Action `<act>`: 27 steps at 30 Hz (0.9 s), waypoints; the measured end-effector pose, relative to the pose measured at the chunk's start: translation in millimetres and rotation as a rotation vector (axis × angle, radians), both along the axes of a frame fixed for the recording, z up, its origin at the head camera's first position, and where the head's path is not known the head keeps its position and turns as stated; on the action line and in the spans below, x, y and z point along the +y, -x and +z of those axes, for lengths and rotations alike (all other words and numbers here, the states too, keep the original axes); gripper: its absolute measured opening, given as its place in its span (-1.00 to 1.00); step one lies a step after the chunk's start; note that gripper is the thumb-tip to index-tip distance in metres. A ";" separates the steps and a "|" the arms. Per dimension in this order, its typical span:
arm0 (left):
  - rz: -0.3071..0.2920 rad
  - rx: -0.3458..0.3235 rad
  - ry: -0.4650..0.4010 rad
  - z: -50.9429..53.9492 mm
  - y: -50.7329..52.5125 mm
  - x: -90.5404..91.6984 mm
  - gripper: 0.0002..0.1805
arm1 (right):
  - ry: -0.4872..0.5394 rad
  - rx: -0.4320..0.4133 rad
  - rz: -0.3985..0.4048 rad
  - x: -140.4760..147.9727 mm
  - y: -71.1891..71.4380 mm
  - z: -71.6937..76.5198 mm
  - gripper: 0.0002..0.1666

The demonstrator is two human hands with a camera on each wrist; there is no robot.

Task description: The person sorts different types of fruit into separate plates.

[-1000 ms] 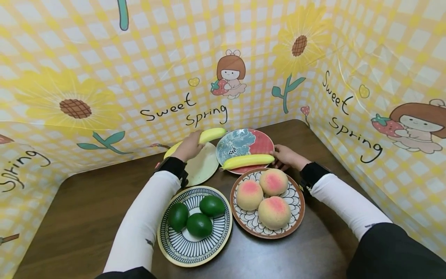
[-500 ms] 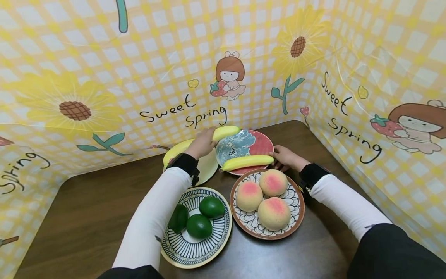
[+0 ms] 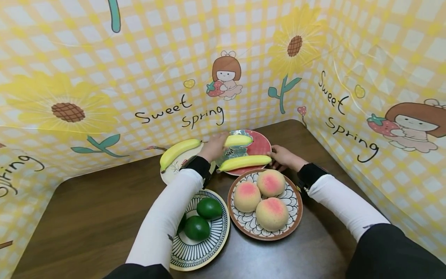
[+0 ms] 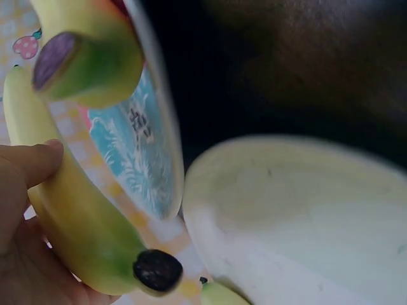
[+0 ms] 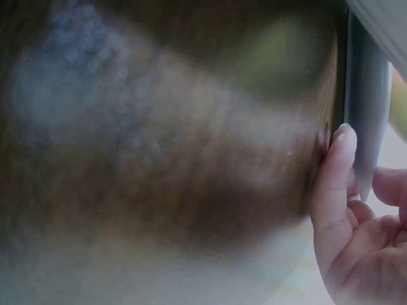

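My left hand (image 3: pixel 213 147) grips a yellow banana (image 3: pixel 239 140) above the back of a red plate with a blue flower (image 3: pixel 262 144). In the left wrist view, the thumb lies across this banana (image 4: pixel 76 210), its dark end pointing down and right. A second banana (image 3: pixel 245 163) lies along the front of the red plate. At that plate's right edge, my right hand (image 3: pixel 283 158) holds the rim, seen between thumb and fingers in the right wrist view (image 5: pixel 369 114). Another banana (image 3: pixel 179 151) rests on the cream plate (image 3: pixel 168 175) at the left, partly hidden by my left hand.
Nearer me, a brown-rimmed plate (image 3: pixel 296 217) bears 3 peaches (image 3: pixel 272 214). To its left, a striped plate (image 3: pixel 223 240) holds green fruits (image 3: pixel 197 228), partly covered by my left sleeve (image 3: pixel 156 217). A patterned cloth (image 3: pixel 156 69) rises behind the wooden table (image 3: pixel 87 205).
My left hand has carried its banana rightward from above the cream plate to the red plate, uncovering the banana left behind. My right hand stays at the red plate's rim.
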State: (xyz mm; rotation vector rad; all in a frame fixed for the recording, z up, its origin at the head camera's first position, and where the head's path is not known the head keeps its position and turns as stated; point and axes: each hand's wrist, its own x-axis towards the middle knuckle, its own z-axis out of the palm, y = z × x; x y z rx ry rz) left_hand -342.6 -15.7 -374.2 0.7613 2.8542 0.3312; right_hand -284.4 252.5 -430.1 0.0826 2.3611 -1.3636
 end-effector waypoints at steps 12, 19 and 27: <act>0.032 -0.090 0.098 -9.5 -4.0 6.9 -0.38 | 0.009 0.002 0.013 1.7 0.8 -2.5 -0.37; -0.022 -0.084 0.109 -12.4 -2.5 11.3 -0.38 | 0.005 -0.010 0.002 1.9 3.5 -3.0 -0.36; -0.059 -0.074 0.111 -20.2 2.0 17.9 -0.38 | -0.026 0.002 -0.006 0.0 2.9 -2.2 -0.36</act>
